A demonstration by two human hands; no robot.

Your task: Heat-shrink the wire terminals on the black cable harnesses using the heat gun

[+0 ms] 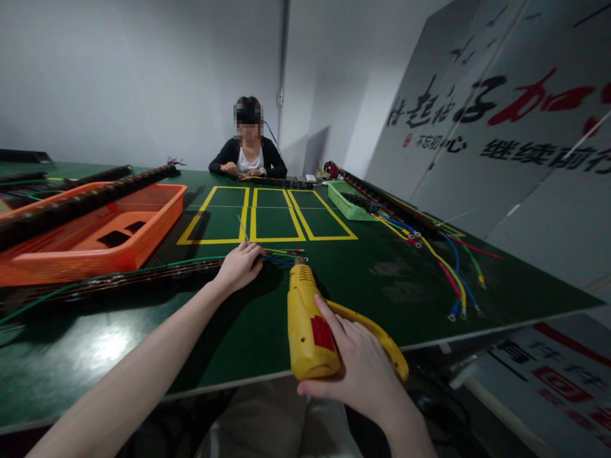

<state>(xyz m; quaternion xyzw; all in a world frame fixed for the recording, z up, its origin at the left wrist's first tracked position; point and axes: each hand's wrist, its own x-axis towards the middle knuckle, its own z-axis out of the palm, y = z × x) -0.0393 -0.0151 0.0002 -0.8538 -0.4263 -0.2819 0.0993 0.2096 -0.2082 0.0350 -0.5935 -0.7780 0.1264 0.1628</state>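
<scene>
A green plastic basket (pixel 351 208) stands right of yellow tape rectangles (pixel 254 219); an orange plastic basket (pixel 126 259) stands left. Behind the bench (pixel 353 273) sits a person (pixel 272 156).

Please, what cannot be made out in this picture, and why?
All in the head view:
Part of the handle of the yellow heat gun: hidden by the right hand.
Whether the left hand grips the wires: its own back hides most fingertips.
The left end of the orange basket: cut off by the edge.
What the co-worker handles: too small.
</scene>
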